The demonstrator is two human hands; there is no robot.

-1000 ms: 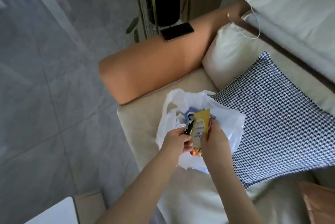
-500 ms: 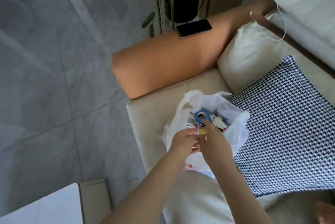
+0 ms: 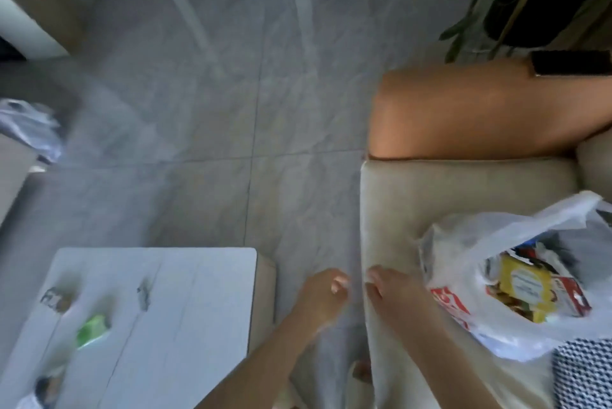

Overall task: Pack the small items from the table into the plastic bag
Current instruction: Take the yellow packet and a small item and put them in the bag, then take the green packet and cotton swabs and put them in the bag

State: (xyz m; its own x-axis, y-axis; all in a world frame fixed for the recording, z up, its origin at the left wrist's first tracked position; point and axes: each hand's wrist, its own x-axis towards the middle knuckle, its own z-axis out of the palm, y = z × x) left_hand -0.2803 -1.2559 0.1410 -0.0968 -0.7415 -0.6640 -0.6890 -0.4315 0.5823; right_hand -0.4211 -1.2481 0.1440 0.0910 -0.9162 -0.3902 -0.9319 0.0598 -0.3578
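Left hand point(image 3: 323, 296) and right hand point(image 3: 394, 294) side by side between table point(image 3: 198, 309) and plastic bag point(image 3: 470, 243) — fingers loosely curled, gripping nothing, palms down.

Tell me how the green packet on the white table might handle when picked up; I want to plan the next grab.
The green packet lies flat on the white table, so it probably won't roll. It looks small and thin, so likely light and somewhat floppy; the blur hides its material. If it is a glossy wrapper, it may slide when pushed, so pinching an edge seems safer.
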